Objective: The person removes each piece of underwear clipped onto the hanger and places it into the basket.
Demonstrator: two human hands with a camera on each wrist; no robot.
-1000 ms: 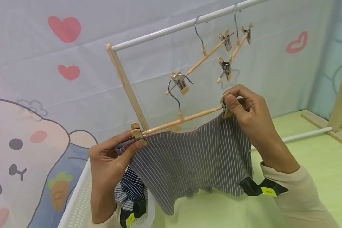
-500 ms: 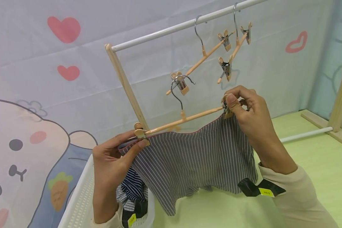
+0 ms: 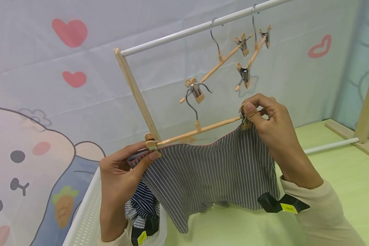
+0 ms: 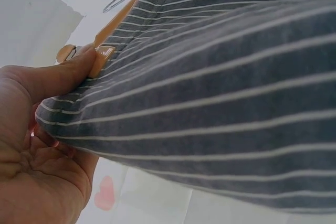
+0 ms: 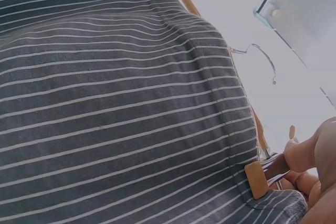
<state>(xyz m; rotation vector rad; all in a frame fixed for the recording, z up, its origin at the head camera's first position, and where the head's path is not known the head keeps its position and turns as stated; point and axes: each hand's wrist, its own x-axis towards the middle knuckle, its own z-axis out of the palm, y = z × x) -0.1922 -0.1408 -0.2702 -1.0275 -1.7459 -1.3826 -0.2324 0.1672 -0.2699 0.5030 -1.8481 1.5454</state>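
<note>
In the head view, a grey garment (image 3: 209, 174) with white stripes and a thin reddish top edge hangs from an orange clip hanger (image 3: 184, 136). My left hand (image 3: 120, 181) pinches the garment's top left corner at the left clip (image 3: 152, 145), thumb in front and fingers behind. At the other end my right hand (image 3: 269, 124) pinches the right clip (image 3: 245, 124) between thumb and fingers. In the right wrist view, the right clip's orange pad (image 5: 256, 180) bites on the garment's edge. The hanger's metal hook (image 3: 190, 99) stands up, off the rail.
Behind, a white rail (image 3: 184, 34) on a wooden frame (image 3: 136, 92) carries two bare clip hangers (image 3: 219, 63). A white basket (image 3: 86, 208) with striped clothes (image 3: 144, 200) stands at lower left. The surface below is pale green (image 3: 335, 194), backed by a printed curtain.
My left hand, the hanger and the garment's left side have shifted slightly right. The hook has moved right and down a little. My right hand keeps its hold on the clip.
</note>
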